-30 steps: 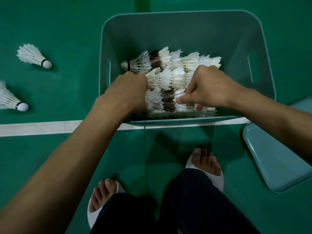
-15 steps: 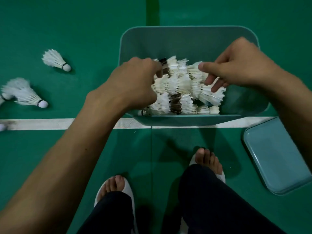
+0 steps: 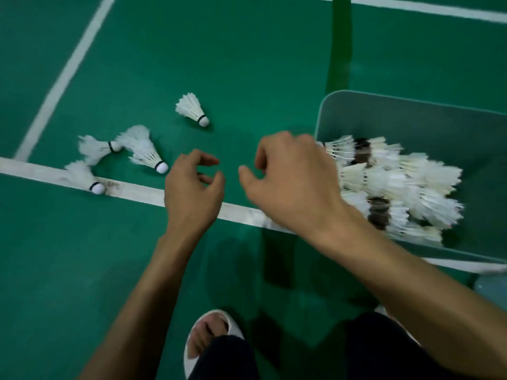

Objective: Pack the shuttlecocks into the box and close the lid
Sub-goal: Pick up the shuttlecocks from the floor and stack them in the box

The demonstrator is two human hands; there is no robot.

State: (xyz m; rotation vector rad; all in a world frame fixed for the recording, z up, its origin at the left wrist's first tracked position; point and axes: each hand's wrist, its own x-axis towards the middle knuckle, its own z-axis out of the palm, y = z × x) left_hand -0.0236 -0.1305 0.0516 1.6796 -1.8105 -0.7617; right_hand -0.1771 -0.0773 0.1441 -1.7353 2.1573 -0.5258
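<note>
So, both hands empty rn: left hand (image 3: 192,193) and right hand (image 3: 290,185) hover side by side over the green floor (image 3: 247,64), fingers loosely curled, gripping nothing. Right one overlaps the box's near-left corner. Box (image 3: 411,116) is off to the right, top open, w/ a stack of shuttlecocks (image 3: 397,185) lying in rows inside. Left of the hands: a lone shuttlecock (image 3: 192,108) further up, plus three clustered shuttlecocks (image 3: 145,150) by the white line (image 3: 137,192), one lying right on it. White slipper (image 3: 189,349) at bottom edge.

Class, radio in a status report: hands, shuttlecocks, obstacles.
Left hand, right hand empty. Four loose shuttlecocks on floor; box open, part-filled. Nothing in the way.
</note>
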